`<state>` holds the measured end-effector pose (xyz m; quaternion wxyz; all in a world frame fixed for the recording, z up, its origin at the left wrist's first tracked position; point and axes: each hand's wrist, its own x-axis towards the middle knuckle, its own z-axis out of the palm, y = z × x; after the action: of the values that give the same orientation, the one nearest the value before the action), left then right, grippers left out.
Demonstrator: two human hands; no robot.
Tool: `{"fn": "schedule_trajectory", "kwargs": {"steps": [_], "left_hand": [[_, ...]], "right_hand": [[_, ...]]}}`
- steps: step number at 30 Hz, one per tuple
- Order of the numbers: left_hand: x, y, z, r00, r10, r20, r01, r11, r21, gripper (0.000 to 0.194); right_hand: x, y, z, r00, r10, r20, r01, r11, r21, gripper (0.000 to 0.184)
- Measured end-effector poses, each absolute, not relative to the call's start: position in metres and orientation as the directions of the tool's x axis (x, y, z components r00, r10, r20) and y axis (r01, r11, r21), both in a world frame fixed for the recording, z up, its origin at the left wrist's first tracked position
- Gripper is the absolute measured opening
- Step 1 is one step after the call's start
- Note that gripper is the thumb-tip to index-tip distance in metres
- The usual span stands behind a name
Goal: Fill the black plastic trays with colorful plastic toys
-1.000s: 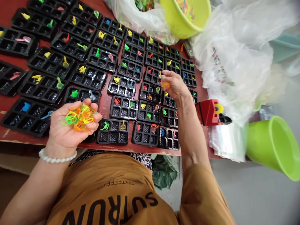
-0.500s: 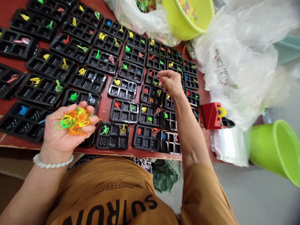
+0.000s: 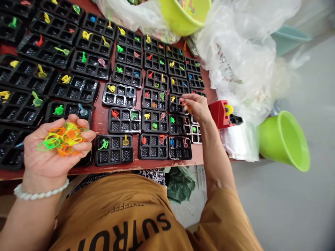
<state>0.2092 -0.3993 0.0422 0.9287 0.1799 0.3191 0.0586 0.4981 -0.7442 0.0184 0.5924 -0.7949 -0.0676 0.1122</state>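
Note:
My left hand [image 3: 49, 157] is palm up at the left, its fingers curled round a heap of small plastic rings [image 3: 69, 136] in orange, yellow and green. Over a black six-compartment tray [image 3: 175, 108] at centre right is my right hand [image 3: 197, 106]. Its fingertips pinch a small orange-yellow plastic ring [image 3: 188, 108], partly hidden by the fingers. A yellow-green ring [image 3: 156, 85] lies in the tray just behind. Nearer trays also hold rings, one orange [image 3: 154, 104] and one green [image 3: 155, 126].
Rows of black trays [image 3: 114, 157] with small coloured plastic pieces cover the red table [image 3: 101, 118]. A red tape dispenser [image 3: 219, 113] and clear plastic bags [image 3: 239, 139] lie at the right. Beyond are a lime basin [image 3: 180, 26], white plastic sacks [image 3: 235, 62] and a lime bucket [image 3: 269, 139].
My right hand has moved from a farther tray to a nearer one on its right. A yellow-green ring now shows in the farther tray. The view has shifted right; my left hand still cups the rings.

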Motion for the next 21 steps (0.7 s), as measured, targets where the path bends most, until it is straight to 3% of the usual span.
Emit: {"fn": "schedule_trajectory", "kwargs": {"steps": [12,17,21], "left_hand": [[0.205,-0.407,0.044,0.807,0.21,-0.553,0.023,0.923,0.385,0.033],[0.204,-0.407,0.043,0.817,0.193,-0.543,0.04,0.921,0.387,0.035],[0.203,-0.406,0.046,0.83,0.184,-0.527,0.051,0.916,0.399,0.037]], "right_hand": [[0.489,-0.755,0.0,0.959,0.251,-0.131,-0.054,-0.295,-0.954,0.034],[0.482,-0.763,0.011,0.979,0.187,-0.085,-0.056,-0.155,-0.986,0.039],[0.459,-0.778,0.021,0.97,0.198,-0.142,-0.118,-0.128,-0.985,0.037]]}}
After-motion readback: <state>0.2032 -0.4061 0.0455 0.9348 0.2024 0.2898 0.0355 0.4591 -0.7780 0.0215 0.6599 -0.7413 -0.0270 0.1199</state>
